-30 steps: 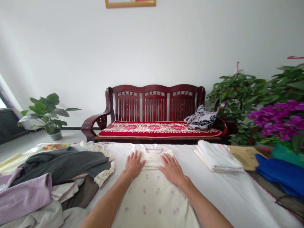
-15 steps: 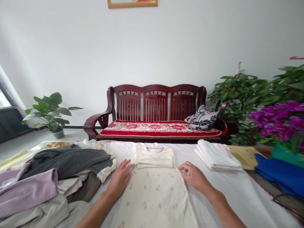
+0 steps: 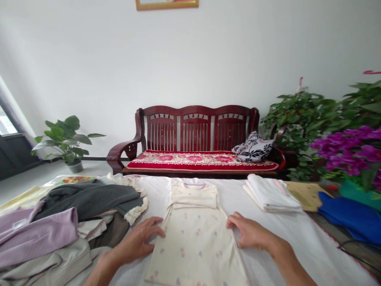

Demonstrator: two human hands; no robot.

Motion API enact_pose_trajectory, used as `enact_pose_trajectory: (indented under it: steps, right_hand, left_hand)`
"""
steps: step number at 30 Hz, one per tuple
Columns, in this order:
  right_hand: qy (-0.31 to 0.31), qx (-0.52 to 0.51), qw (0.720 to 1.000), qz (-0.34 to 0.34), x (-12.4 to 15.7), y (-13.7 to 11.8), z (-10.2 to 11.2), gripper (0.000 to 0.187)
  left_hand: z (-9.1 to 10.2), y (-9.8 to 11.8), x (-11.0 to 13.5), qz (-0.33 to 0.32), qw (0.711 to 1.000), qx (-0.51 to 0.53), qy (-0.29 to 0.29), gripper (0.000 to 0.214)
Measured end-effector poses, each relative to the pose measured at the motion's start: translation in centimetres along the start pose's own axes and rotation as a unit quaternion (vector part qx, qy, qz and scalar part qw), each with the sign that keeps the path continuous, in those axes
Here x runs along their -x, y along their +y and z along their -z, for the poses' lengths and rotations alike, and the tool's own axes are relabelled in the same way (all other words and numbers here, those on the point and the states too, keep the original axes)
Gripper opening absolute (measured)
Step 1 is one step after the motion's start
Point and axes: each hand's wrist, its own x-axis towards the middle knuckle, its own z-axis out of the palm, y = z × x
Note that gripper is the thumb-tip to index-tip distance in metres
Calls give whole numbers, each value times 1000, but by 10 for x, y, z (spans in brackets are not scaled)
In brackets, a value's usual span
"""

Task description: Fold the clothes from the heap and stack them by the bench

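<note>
A cream garment with small purple prints (image 3: 195,234) lies flat on the white-covered table (image 3: 297,246), its sleeves folded in near the collar. My left hand (image 3: 139,240) rests at the garment's left edge, fingers curled onto the fabric. My right hand (image 3: 248,232) sits at the right edge, fingers bent and pinching the hem side. Both hands touch the cloth on opposite sides, about halfway down its length.
A heap of unfolded clothes (image 3: 59,222), grey, lilac and beige, fills the left. A folded white stack (image 3: 272,192) lies at the back right, a blue cloth (image 3: 351,218) beyond it. A wooden bench (image 3: 195,139) and potted plants (image 3: 327,127) stand behind the table.
Both hands have slid from the folded sleeves near the collar outward and back toward me, now at the garment's two side edges.
</note>
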Motion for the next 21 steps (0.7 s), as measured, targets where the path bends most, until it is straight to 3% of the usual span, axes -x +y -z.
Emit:
enact_pose_trajectory:
  steps: [6,12,15,18,21]
  right_hand:
    - [3,-23,999,43,-4,-20,0,44]
    - [-39,-155,983,87,-9,-13,-10,33]
    - [-45,-218,973,63,-14,-4,-14,28]
    - [-19,-299,954,26,-20,0,-17,12]
    - [32,-394,919,-19,-27,-2,-23,20]
  left_hand:
    - [-9,-1,1,-2,1000,-12,-10,37]
    - [-19,-4,0,0,1000,12,19,25]
    - [-23,-5,-4,5,998,46,47,29]
    - [-27,-8,-11,4,989,117,95,21]
    - [-30,-13,-19,25,970,193,149,19]
